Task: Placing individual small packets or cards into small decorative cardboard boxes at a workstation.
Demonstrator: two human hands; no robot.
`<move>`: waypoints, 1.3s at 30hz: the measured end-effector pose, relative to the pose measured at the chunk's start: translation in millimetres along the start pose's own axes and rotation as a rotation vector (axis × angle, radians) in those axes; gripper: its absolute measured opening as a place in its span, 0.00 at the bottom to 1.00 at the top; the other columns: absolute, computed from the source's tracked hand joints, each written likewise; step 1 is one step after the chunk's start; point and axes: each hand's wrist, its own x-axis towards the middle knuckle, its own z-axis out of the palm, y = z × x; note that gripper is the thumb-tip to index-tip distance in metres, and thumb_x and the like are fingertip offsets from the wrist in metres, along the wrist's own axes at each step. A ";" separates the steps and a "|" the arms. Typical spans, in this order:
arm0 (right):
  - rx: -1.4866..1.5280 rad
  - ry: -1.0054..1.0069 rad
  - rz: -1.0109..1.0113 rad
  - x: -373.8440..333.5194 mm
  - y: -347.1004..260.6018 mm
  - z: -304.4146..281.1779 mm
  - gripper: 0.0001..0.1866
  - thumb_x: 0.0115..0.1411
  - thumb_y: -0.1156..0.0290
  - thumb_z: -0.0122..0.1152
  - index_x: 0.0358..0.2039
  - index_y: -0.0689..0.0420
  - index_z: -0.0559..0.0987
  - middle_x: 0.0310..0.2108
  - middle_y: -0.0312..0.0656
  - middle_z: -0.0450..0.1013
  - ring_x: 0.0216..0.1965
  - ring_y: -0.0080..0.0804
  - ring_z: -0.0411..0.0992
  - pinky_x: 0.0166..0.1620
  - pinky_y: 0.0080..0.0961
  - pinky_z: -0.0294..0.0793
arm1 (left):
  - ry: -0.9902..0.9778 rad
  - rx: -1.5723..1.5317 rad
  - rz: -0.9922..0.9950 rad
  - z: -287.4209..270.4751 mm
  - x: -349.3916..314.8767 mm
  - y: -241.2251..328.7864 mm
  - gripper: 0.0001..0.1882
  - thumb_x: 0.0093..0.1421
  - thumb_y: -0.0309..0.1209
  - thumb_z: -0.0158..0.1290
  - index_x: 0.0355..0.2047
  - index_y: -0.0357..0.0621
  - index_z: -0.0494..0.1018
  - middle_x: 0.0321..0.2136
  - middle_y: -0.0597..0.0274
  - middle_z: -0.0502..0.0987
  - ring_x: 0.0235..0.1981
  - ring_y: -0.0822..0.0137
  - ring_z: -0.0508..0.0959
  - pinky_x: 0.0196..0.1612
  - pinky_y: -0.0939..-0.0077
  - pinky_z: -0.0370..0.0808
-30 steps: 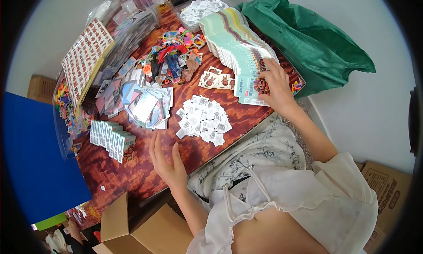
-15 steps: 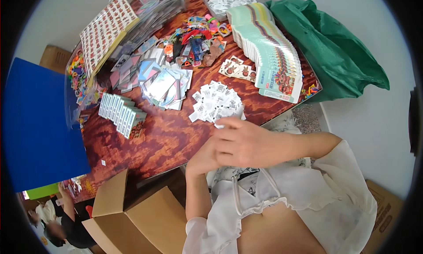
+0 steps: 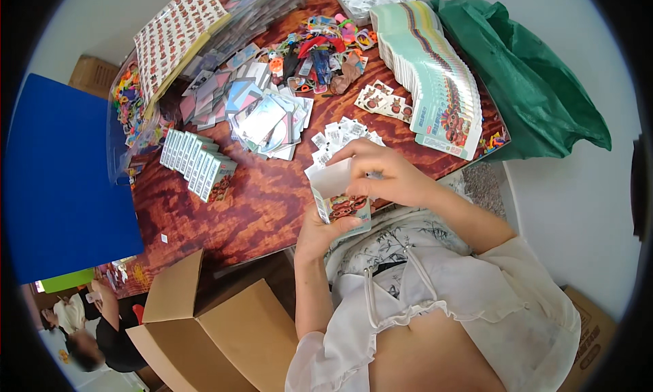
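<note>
A small printed carton stands upright in my left hand, whose fingers and thumb are wrapped round its lower part. Its white upper flap is raised. My right hand is closed at the carton's top, with bent fingers on the flap and the thumb near the opening. What lies inside the carton cannot be seen. Just beyond both hands is a heap of small white printed packets, partly covered by the right hand and the carton.
Finished-looking small boxes stand in a row at left. Around lie shiny cards, colourful trinkets, sticker pieces and fanned flat cartons. A green bag hangs at right; an open cardboard box sits below the table edge.
The small carton now shows upright between my hands, its flap raised; before, the right hand hid what the left held. My right hand has shifted up and right. The whole view has shifted slightly.
</note>
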 end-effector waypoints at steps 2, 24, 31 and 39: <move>0.194 0.048 0.111 -2.4 -3.6 5.5 0.09 0.60 0.67 0.65 0.34 0.60 0.81 0.50 0.42 0.73 0.52 0.35 0.69 0.54 0.34 0.67 | 0.044 -0.052 0.050 5.2 3.3 -0.9 0.29 0.53 0.30 0.66 0.54 0.35 0.70 0.44 0.53 0.81 0.43 0.62 0.82 0.47 0.68 0.79; 0.086 0.143 0.269 -9.3 8.9 -7.9 0.08 0.60 0.76 0.63 0.40 0.61 0.77 0.38 0.36 0.75 0.36 0.18 0.72 0.39 0.18 0.70 | 0.390 0.691 0.374 23.7 -5.6 22.2 0.27 0.59 0.12 0.53 0.60 0.40 0.67 0.43 0.57 0.78 0.42 0.70 0.79 0.42 0.78 0.76; -0.088 0.209 0.017 2.1 2.0 -13.1 0.07 0.57 0.76 0.64 0.37 0.62 0.80 0.36 0.39 0.76 0.41 0.27 0.73 0.44 0.26 0.71 | 0.341 0.466 0.324 26.8 -2.4 27.7 0.26 0.59 0.12 0.53 0.58 0.39 0.63 0.42 0.54 0.77 0.41 0.69 0.80 0.41 0.78 0.77; 0.135 0.124 0.115 -5.6 12.2 -4.2 0.04 0.55 0.77 0.66 0.31 0.61 0.79 0.33 0.37 0.76 0.38 0.24 0.73 0.43 0.24 0.71 | 0.283 0.445 0.253 30.0 -1.5 23.5 0.32 0.59 0.10 0.52 0.60 0.41 0.55 0.45 0.51 0.74 0.43 0.67 0.79 0.42 0.77 0.77</move>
